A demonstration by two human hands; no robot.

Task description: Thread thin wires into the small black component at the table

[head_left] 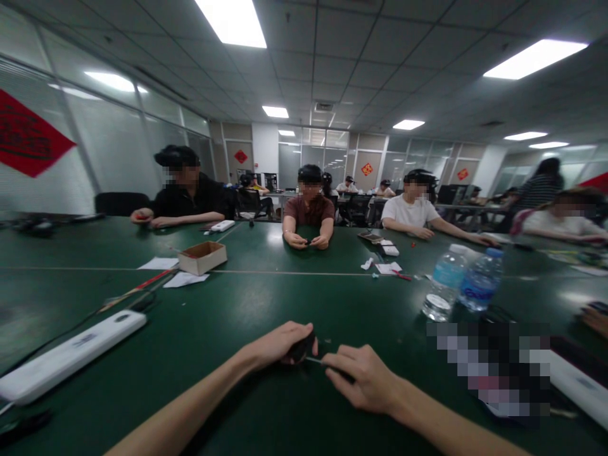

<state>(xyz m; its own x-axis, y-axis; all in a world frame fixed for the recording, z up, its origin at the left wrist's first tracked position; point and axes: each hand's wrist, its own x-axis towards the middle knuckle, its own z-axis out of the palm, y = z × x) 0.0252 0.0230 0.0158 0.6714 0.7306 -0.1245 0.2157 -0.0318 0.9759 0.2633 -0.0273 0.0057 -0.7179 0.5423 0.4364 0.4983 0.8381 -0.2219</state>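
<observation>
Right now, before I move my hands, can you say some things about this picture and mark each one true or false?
The left hand and the right hand both touch a small black object: true.

One water bottle stands beside another on the green table: true.

The cardboard box is on the floor: false, it sits on the table.

The person straight across wears a white shirt: false, the shirt is reddish brown.

Two water bottles (445,285), one cardboard box (202,258), apparently two white cases (71,354).
</observation>
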